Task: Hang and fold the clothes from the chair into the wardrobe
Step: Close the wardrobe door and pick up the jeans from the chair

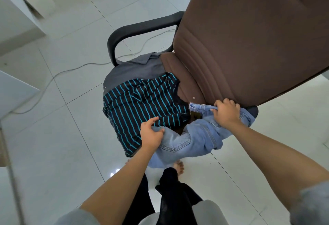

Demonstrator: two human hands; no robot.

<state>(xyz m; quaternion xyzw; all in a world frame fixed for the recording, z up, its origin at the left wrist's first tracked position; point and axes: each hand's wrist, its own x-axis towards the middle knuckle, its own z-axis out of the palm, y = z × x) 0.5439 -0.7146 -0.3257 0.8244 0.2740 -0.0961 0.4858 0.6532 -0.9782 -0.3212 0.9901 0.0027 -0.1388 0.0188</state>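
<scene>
Head view looks down on a brown chair [240, 46] piled with clothes. Both hands grip pale jeans [192, 139] at the seat's front edge: left hand [152, 134] closed on a leg, right hand [226, 112] closed on the waistband, beside a striped shirt [142, 107].

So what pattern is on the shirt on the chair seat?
Black shirt with thin turquoise stripes, seen in the head view.

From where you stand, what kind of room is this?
Probably a home bedroom or study: a brown office chair piled with clothes such as jeans, a white tiled floor, and a loose cable.
</scene>
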